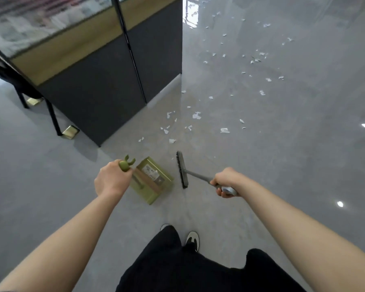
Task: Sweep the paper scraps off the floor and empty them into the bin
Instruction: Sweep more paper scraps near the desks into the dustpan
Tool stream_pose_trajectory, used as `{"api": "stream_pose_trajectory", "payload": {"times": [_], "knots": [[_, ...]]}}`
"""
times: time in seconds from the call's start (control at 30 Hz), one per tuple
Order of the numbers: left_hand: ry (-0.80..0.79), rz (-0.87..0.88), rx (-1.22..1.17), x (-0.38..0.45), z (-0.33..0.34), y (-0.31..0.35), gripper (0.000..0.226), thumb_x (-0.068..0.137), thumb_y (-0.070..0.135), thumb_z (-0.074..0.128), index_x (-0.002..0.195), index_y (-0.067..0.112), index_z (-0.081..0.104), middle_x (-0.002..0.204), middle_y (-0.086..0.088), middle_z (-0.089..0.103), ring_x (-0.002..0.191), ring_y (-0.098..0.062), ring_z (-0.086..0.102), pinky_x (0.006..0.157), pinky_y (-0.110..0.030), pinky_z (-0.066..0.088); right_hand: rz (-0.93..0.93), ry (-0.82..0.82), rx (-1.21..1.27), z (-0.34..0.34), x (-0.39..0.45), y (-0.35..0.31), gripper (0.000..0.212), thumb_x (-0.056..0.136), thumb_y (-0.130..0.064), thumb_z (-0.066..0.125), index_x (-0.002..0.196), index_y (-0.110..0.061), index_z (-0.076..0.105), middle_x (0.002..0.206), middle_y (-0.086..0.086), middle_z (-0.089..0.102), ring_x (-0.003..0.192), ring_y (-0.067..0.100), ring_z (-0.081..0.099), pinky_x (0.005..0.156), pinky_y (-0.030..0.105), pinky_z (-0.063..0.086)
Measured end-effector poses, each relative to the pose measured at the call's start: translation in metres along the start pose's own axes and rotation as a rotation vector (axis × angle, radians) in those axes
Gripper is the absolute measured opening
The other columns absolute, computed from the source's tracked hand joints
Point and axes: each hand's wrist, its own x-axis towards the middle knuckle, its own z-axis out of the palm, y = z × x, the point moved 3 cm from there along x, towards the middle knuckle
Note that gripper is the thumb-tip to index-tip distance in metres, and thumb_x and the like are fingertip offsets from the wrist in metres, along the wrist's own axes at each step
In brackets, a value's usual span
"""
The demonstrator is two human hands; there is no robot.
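Olive-green plastic marks the dustpan [154,180], which hangs low over the floor [282,165] with its long handle gripped at the top by the left hand [111,180], fingers curled round the knob. The right hand [226,183] wraps round the grey handle of the broom [182,169], whose dark bristle head sits just right of the pan, apart from it. White paper scraps [196,115] lie scattered ahead, the nearest just beyond the broom head and the rest trailing well away beside the dark partition [114,91]. The pan seems to hold only a label on its inner wall; whether any scrap lies inside, I cannot tell. No bin is in view. Risks, as I judge them: the scraps are light, so a fast stroke could flick them past the pan or fan them wider across the glossy floor; a pan edge not pressed flat would let pieces slide beneath it; scraps close to the partition's base could be pushed into the gap under it; and a tilted pan on the way to the bin could spill its load.
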Motion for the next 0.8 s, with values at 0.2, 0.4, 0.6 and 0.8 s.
{"api": "stream_pose_trajectory", "payload": {"times": [0.2,0.4,0.6,0.8], "knots": [[0.024,-0.096,0.02,0.057,-0.006,-0.023,0.017,0.087,0.036,0.058,0.09,0.021,0.066,0.08,-0.006,0.062,0.077,-0.032,0.058,0.063,-0.034,0.043,-0.054,-0.049,-0.224,0.028,0.035,-0.089,0.015,0.089,0.002,0.052,0.076,-0.003,0.048,0.065,0.012,0.045,0.04,0.017,0.041,0.039,0.016,0.034],[0.001,-0.159,0.052,0.134,-0.02,-0.052,0.02,0.087,0.042,0.06,0.09,0.024,0.067,0.079,-0.004,0.063,0.071,-0.027,0.054,0.059,-0.031,0.042,-0.104,-0.106,-0.392,0.068,0.077,-0.184,0.017,0.088,0.001,0.053,0.072,-0.005,0.051,0.066,0.013,0.047,0.049,0.019,0.041,0.044,0.02,0.035],[-0.029,-0.198,0.086,0.195,-0.033,-0.077,0.02,0.088,0.042,0.06,0.094,0.025,0.067,0.077,-0.001,0.057,0.069,-0.026,0.05,0.06,-0.031,0.041,-0.124,-0.142,-0.509,0.112,0.112,-0.27,0.015,0.087,0.001,0.054,0.073,-0.004,0.05,0.079,0.015,0.047,0.051,0.019,0.042,0.045,0.023,0.035],[-0.055,-0.203,0.114,0.221,-0.031,-0.089,0.02,0.089,0.042,0.057,0.098,0.029,0.068,0.08,-0.002,0.062,0.079,-0.03,0.061,0.062,-0.032,0.043,-0.022,-0.234,-0.419,0.145,0.14,-0.319,0.019,0.093,0.003,0.042,0.077,-0.008,0.044,0.066,0.007,0.039,0.038,0.015,0.037,0.04,0.014,0.028]]}}
